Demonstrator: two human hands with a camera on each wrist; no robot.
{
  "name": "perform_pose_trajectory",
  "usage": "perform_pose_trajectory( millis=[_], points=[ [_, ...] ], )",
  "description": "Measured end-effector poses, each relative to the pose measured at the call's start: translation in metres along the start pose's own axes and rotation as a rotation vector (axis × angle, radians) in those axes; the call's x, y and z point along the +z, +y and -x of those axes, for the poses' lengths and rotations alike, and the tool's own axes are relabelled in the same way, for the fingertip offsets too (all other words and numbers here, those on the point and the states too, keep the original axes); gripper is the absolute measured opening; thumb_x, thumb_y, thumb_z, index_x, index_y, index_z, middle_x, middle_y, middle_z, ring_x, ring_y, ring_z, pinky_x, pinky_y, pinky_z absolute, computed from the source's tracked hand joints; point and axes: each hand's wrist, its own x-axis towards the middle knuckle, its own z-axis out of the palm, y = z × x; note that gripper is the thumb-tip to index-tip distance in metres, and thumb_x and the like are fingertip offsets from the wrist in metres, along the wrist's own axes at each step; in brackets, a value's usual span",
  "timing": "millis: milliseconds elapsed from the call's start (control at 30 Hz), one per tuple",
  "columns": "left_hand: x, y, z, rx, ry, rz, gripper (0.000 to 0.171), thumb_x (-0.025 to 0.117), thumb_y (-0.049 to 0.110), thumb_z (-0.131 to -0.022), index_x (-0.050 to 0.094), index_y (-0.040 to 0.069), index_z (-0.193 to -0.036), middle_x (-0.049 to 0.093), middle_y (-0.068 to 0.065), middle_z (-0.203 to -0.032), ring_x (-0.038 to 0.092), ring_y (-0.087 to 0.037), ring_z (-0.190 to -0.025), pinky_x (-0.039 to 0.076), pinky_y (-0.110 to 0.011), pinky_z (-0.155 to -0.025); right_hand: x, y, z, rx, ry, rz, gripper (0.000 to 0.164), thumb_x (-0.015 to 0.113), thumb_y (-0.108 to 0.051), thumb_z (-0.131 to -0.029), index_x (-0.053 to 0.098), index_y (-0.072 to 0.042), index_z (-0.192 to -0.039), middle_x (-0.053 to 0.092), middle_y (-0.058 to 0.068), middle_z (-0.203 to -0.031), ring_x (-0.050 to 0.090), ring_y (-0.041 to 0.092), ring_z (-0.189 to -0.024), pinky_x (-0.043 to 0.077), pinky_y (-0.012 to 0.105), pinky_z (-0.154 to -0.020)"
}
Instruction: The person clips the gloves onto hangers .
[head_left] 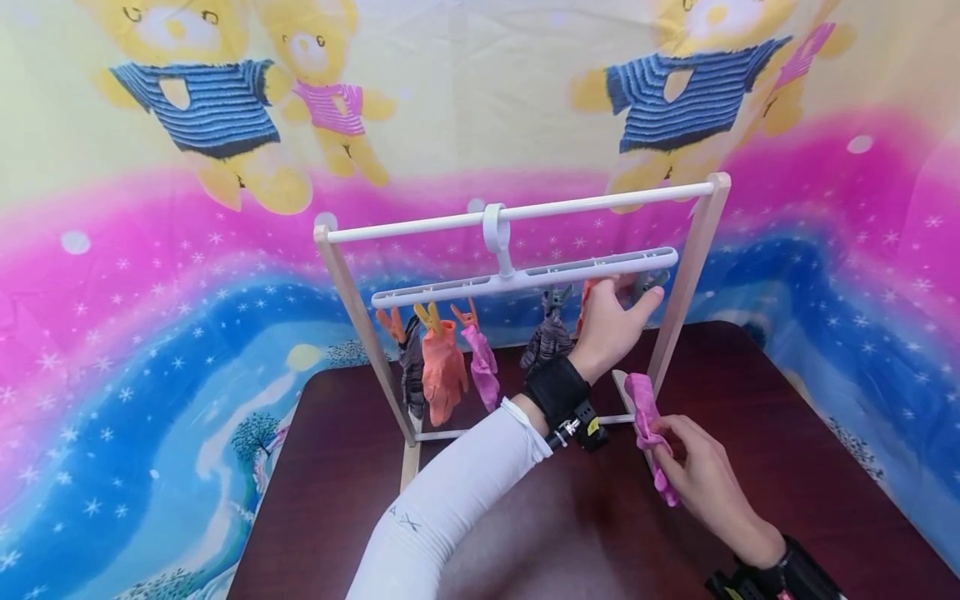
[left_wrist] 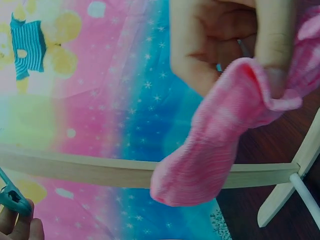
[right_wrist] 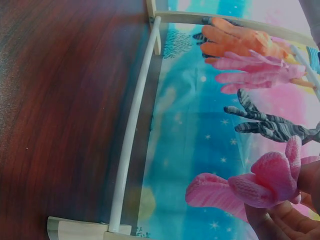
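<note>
My left hand (head_left: pixel 615 321) reaches up to the right end of the white hanger (head_left: pixel 442 292) and pinches a dark green clothespin (left_wrist: pixel 14 201) that hangs there. Lower down, above the table, my right hand (head_left: pixel 701 471) holds a pink knit glove (head_left: pixel 643 408) between thumb and fingers. The wrist views show this glove bunched, part of it dangling free. Left of my left hand hangs a dark grey striped glove (right_wrist: pixel 270 125). An orange glove (head_left: pixel 444 371), a pink glove (head_left: pixel 482 362) and another dark grey glove (head_left: pixel 412 362) hang from clothespins on the hanger's left half.
The hanger hooks over the white top bar (head_left: pixel 600 202) of a wooden stand, whose right post (head_left: pixel 693 275) rises close beside my left hand. A white lower bar (right_wrist: pixel 131 130) joins the stand's sides. The dark brown table (head_left: pixel 750 400) stands before a printed cloth backdrop (head_left: pixel 465 100).
</note>
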Motion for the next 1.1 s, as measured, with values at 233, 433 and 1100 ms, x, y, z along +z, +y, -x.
perform_pose_trajectory(
  millis=[233, 433, 1100],
  points=[
    [0.003, 0.004, 0.014, -0.002, 0.011, -0.035, 0.04, 0.072, 0.023, -0.094, 0.064, 0.01, -0.13, 0.072, -0.008, -0.119, 0.06, 0.0, -0.099, 0.047, -0.013, -0.081, -0.001, -0.002, -0.002, -0.021, 0.032, 0.005, 0.031, 0.074, 0.015, -0.077, 0.066, -0.009, -0.095, 0.065, 0.0, -0.091, 0.056, -0.01, -0.073, 0.045, 0.009, -0.055],
    [0.008, 0.01, 0.026, 0.008, 0.078, -0.104, 0.043, 0.079, 0.029, -0.089, 0.065, 0.01, -0.126, 0.072, -0.006, -0.107, 0.058, 0.002, -0.09, 0.045, -0.012, -0.071, -0.003, -0.004, -0.002, -0.016, 0.031, -0.006, 0.03, 0.074, 0.014, -0.078, 0.065, -0.007, -0.096, 0.066, 0.002, -0.091, 0.056, -0.013, -0.074, 0.047, 0.008, -0.057],
    [0.006, 0.008, 0.045, 0.05, 0.179, -0.358, 0.021, 0.079, 0.039, -0.086, 0.073, 0.019, -0.087, 0.057, 0.007, -0.06, 0.046, 0.003, -0.059, 0.032, -0.013, -0.053, 0.0, -0.017, 0.001, -0.025, 0.041, -0.074, 0.033, 0.073, 0.018, -0.079, 0.065, -0.006, -0.1, 0.062, 0.002, -0.092, 0.053, -0.014, -0.064, 0.044, 0.011, -0.047]
  ],
)
